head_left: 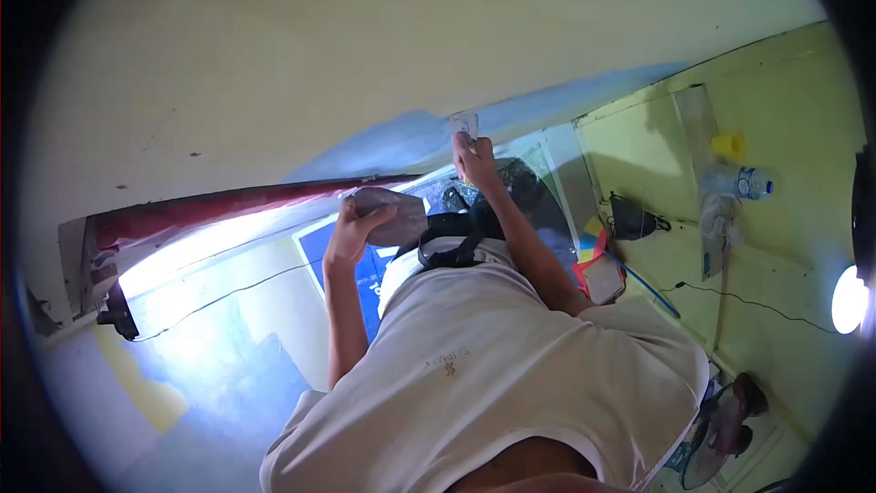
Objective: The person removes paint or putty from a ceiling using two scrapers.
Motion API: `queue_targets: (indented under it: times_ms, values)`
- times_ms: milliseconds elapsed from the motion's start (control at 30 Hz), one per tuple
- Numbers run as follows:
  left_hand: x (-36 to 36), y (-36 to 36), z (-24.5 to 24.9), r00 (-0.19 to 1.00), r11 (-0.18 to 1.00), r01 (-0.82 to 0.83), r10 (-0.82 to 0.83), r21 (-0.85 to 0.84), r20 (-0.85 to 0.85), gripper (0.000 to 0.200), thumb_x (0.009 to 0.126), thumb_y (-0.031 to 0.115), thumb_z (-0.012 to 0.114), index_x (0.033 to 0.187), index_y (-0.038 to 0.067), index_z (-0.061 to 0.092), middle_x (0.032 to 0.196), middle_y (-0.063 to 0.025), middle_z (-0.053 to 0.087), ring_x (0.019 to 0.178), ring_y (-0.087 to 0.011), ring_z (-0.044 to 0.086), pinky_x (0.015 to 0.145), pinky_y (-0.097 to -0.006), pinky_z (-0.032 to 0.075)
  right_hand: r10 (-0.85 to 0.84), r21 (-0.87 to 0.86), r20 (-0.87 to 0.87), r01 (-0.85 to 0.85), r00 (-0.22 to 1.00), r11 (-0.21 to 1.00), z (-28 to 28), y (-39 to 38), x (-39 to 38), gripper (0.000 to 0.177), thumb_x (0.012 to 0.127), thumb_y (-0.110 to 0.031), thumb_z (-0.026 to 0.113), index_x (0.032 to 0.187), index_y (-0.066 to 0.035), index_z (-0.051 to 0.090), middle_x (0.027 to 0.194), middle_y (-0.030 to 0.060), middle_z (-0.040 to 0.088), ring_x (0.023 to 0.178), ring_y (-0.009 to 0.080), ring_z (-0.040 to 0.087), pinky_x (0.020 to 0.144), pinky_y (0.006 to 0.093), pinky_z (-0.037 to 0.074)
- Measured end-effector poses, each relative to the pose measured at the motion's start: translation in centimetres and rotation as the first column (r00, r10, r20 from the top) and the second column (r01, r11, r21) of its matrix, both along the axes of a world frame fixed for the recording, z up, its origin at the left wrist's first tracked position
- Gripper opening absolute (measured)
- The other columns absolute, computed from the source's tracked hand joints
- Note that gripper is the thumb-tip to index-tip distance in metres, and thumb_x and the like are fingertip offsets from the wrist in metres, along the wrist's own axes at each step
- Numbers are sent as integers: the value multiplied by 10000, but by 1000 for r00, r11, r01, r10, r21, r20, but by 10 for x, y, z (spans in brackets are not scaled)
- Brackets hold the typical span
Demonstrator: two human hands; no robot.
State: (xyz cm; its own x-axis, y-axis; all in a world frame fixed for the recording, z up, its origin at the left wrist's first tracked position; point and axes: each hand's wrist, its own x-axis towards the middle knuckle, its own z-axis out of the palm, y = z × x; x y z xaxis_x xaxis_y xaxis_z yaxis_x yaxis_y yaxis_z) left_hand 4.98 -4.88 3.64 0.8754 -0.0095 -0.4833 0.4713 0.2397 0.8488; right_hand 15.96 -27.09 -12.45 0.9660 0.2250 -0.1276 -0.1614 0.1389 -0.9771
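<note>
My left hand [351, 230] is closed round a grey-brown rounded container [394, 217], with the thumb over its near side. My right hand [473, 160] grips a small flat scraper [464, 124]. The scraper's pale blade is at the pale wall surface [301, 46], by a bluish patch [392, 141]; whether it touches the surface I cannot tell. The handle is mostly hidden by my fingers.
A clear plastic bottle [739, 183] and a yellow roll [727, 147] are at the right, near a black bag [634, 217]. Bright lamps [850, 299] glow at both sides. A red cloth [182, 217] runs along the left edge. Sandals [730, 420] lie at lower right.
</note>
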Motion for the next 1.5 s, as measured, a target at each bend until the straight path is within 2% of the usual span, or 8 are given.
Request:
queue_targets:
  times_ms: [133,267,300,400,667,900,1000,1500]
  values:
    - [-4,0,-3,1000,1000,-10,10,3,11,210,784,38,741,977,-22,684,912,-73,704,822,-149,654,761,-308,523,19,96,-45,-15,999,995,9,6,-4,585,976,-389,550,485,-84,457,401,-14,418,348,94,426,372,269,332]
    - [-10,3,-12,999,995,-33,34,96,-10,248,774,45,749,999,-26,674,925,-81,701,827,-167,654,777,-323,519,-8,-70,-80,2,997,998,3,-2,-6,589,980,-362,552,470,-86,449,401,-3,439,348,94,437,369,282,336]
    - [-11,7,-22,1000,999,-17,17,32,6,256,773,48,747,1004,-28,668,929,-84,699,835,-172,654,784,-328,518,-12,43,-80,15,997,999,10,3,-4,581,975,-364,563,473,-90,459,402,-6,441,347,95,439,370,286,337]
    - [-8,5,-15,996,1000,-14,13,-6,-88,248,768,41,751,994,-24,672,927,-82,700,838,-169,655,785,-326,520,-15,65,86,9,996,998,27,15,5,578,972,-363,574,474,-92,462,403,-7,439,345,93,434,367,283,333]
    - [-13,10,-21,994,997,-79,78,0,-70,208,780,19,747,974,-7,679,919,-75,705,818,-163,664,764,-316,525,11,78,-103,-3,995,997,18,9,-5,583,974,-375,573,480,-88,460,416,-6,446,347,85,434,347,272,324]
    - [-25,7,-16,997,998,-51,49,-22,-68,209,778,27,750,966,-25,677,918,-85,705,813,-162,664,764,-315,525,18,89,74,-25,997,996,37,16,0,576,969,-396,575,492,-89,473,412,2,454,344,95,448,341,270,335]
    - [-15,9,-13,998,999,-43,42,-14,-38,214,776,29,749,970,-29,680,916,-87,706,824,-165,665,776,-322,523,66,31,-111,-62,992,998,24,10,-4,579,965,-406,578,495,-84,480,415,6,457,345,95,448,345,274,328]
    - [-12,9,-12,999,999,-35,34,-9,-16,220,784,32,743,988,-21,679,908,-78,705,831,-161,665,765,-315,525,72,79,-15,-70,997,994,33,13,-7,552,973,-414,560,544,-71,519,413,-3,453,357,85,443,359,274,325]
